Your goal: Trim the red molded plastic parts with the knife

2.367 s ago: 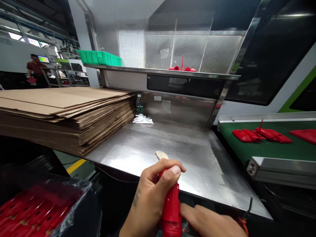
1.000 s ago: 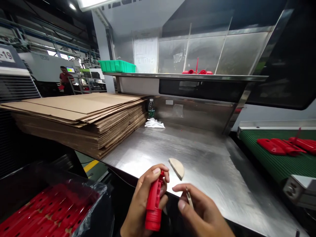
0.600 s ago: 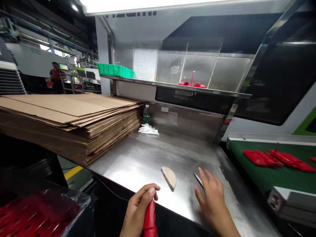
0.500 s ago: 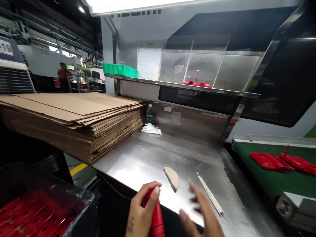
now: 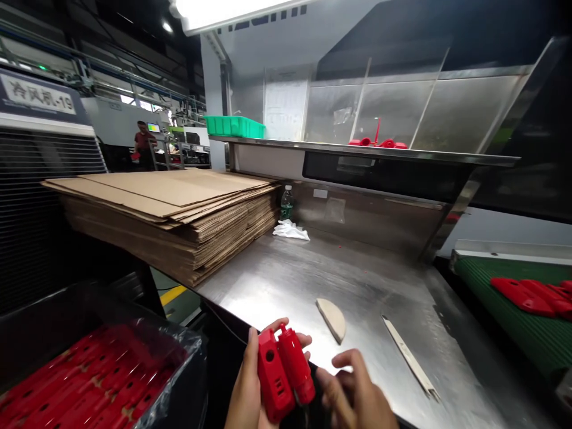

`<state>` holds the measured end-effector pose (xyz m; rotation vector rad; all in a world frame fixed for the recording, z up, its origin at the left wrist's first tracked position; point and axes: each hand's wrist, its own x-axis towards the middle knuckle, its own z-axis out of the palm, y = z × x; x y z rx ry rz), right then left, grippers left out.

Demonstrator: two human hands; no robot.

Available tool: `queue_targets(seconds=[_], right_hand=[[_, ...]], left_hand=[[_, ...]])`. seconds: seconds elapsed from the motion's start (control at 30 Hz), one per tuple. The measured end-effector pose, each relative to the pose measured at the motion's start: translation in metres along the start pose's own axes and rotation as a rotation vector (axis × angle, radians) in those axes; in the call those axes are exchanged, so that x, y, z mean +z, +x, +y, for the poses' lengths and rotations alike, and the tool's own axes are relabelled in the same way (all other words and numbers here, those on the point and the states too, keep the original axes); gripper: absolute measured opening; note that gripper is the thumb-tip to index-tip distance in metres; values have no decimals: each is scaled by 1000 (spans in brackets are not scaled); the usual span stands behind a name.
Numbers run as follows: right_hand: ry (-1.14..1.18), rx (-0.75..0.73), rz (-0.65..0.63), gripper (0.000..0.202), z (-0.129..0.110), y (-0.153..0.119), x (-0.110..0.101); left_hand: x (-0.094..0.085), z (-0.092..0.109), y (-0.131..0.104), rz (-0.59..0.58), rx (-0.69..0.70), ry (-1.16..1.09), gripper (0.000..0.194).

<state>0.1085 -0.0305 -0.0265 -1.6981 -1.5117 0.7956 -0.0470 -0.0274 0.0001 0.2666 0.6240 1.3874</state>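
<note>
My left hand (image 5: pixel 246 390) grips a red plastic part (image 5: pixel 282 372) made of two joined halves, held upright at the near edge of the steel table (image 5: pixel 290 280). Just to its right is my right hand (image 5: pixel 355 393), fingers curled and close to the part's lower end; I cannot tell whether it touches it. A thin metal blade tool (image 5: pixel 410 356) lies on the table beyond my right hand. Between the hands and farther back lies a beige half-round piece (image 5: pixel 333 317).
A tall stack of flat cardboard (image 5: pixel 179 208) fills the table's left. A lined bin of red parts (image 5: pixel 84 381) sits at lower left. More red parts (image 5: pixel 527 295) lie on the green conveyor at right. A bottle (image 5: pixel 286 202), white cloth (image 5: pixel 291 230), green tray (image 5: pixel 235 126) and distant person (image 5: pixel 143 145) are behind.
My right hand laid the thin blade tool on the table and came back toward the red part. The left hand turned the part so both halves show. The view swung left.
</note>
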Motion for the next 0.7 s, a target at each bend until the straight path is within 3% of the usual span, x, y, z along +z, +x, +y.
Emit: queue_targets(seconds=[0.1, 0.13, 0.2, 0.33, 0.47, 0.6, 0.67, 0.7], right_hand=[[-251, -110, 191, 43, 5, 38, -22], [-316, -153, 219, 49, 5, 52, -26], [-440, -199, 210, 59, 5, 73, -27], [-599, -168, 149, 39, 3, 86, -18], [-565, -154, 186, 26, 4, 66, -16], [-412, -142, 213, 28, 2, 12, -13], [-283, -143, 332, 29, -8, -21, -6], [-188, -184, 464, 25, -16, -35, -2]], left_hand=[[-3, 0, -3, -95, 82, 40, 62], [-3, 1, -6, -137, 65, 57, 65], [-4, 4, -11, -209, 40, 99, 71], [-11, 8, -17, -261, 73, 221, 78], [-18, 8, -16, -284, 106, 309, 80], [-19, 7, -13, -259, 137, 354, 78], [-17, 4, -14, -234, 148, 395, 79], [-17, 1, -16, -212, 143, 432, 78]])
